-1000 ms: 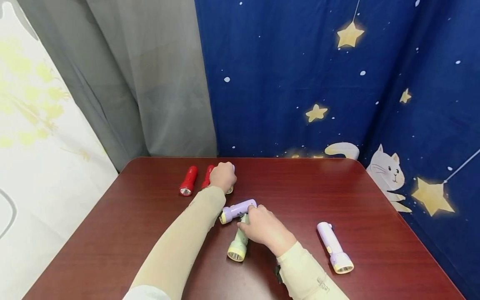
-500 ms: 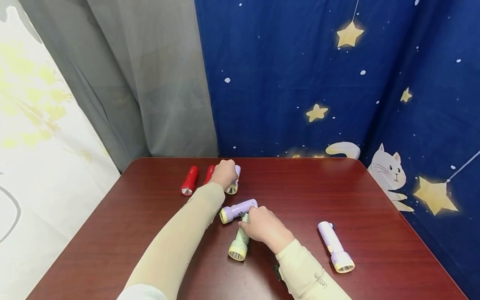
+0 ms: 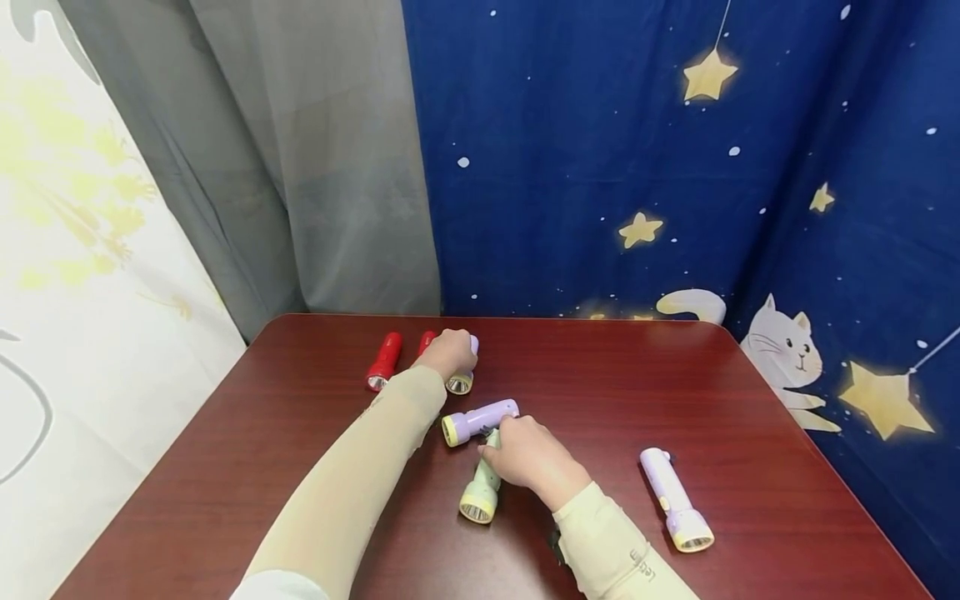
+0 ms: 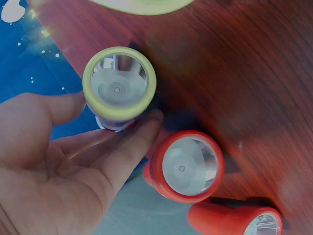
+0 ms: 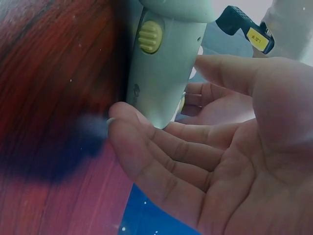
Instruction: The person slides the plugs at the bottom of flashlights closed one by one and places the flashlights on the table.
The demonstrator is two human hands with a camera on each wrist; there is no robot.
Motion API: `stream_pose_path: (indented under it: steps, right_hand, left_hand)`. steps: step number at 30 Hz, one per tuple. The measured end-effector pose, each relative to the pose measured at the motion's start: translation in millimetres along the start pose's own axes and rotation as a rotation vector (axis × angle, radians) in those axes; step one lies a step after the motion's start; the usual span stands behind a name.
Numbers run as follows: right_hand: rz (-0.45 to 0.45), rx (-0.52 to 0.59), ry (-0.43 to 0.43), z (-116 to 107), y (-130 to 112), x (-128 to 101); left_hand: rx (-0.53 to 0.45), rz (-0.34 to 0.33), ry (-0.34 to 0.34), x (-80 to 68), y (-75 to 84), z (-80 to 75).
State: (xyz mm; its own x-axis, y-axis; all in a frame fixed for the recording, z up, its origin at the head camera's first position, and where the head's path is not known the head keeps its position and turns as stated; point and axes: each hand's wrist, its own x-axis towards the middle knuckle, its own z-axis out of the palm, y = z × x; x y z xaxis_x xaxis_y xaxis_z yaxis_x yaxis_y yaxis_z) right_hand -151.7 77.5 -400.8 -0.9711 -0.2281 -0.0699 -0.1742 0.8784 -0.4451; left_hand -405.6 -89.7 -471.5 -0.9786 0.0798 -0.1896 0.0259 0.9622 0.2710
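My left hand grips a purple flashlight with a yellow rim at the back of the table. In the left wrist view the thumb lies along one side of that flashlight and the fingers along the other, its lens facing the camera. Close beside those fingers is a red flashlight, mostly hidden by the hand in the head view. Nearer the front, my right hand holds a pale green flashlight by its rear part, thumb on one side and fingers on the other, its lens end toward me.
A second red flashlight lies at the back left. Another purple flashlight lies crosswise at the green one's rear end. One more purple flashlight lies at the right. Curtains hang behind the brown table.
Over the last half second my left hand has shifted the purple flashlight slightly left, toward the red ones. The right hand stays in place on the green flashlight. The head view has swung slightly.
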Motion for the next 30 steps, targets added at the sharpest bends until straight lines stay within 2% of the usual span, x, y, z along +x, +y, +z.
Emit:
stream_pose_path:
  steps: [3, 6, 9, 12, 16, 18, 21, 23, 25, 27, 30]
  right_hand:
    - [-0.004, 0.003, 0.002, 2, 1, 1]
    - [-0.013, 0.004, 0.006, 4, 2, 2]
    - [-0.024, -0.001, 0.006, 8, 4, 4]
    - [-0.035, -0.013, -0.001, 10, 3, 5]
    - [-0.053, -0.046, -0.020, 7, 1, 6]
    - [-0.052, -0.054, -0.029, 5, 1, 7]
    - [-0.040, -0.046, -0.036, 4, 3, 10]
    - [-0.034, -0.031, -0.035, 5, 6, 14]
    - [-0.044, -0.035, -0.023, 13, 14, 20]
    - [-0.050, -0.034, -0.017, 20, 20, 25]
    - [-0.068, -0.047, -0.005, 32, 29, 32]
  left_hand:
    - [0.020, 0.010, 0.006, 10.6, -6.2, 7.9]
    - [0.018, 0.026, -0.004, 18.4, -10.2, 9.4]
    - [0.000, 0.055, 0.020, 14.2, -12.6, 7.7]
    - [-0.026, 0.053, 0.061, -30.1, 4.1, -20.0]
    - [-0.066, 0.050, 0.142, -96.3, 32.4, -74.1]
    - [-0.070, 0.098, 0.174, -105.3, 34.3, -89.8]
    - [0.001, 0.225, 0.137, -109.2, 31.9, -104.7]
    - [0.090, 0.321, 0.073, -110.0, 27.6, -106.5]
    - [0.175, 0.397, 0.003, -110.2, 22.7, -101.8]
    - [0.234, 0.441, -0.048, -110.8, 18.1, -94.1]
    - [0.261, 0.451, -0.076, -111.7, 14.0, -83.1]
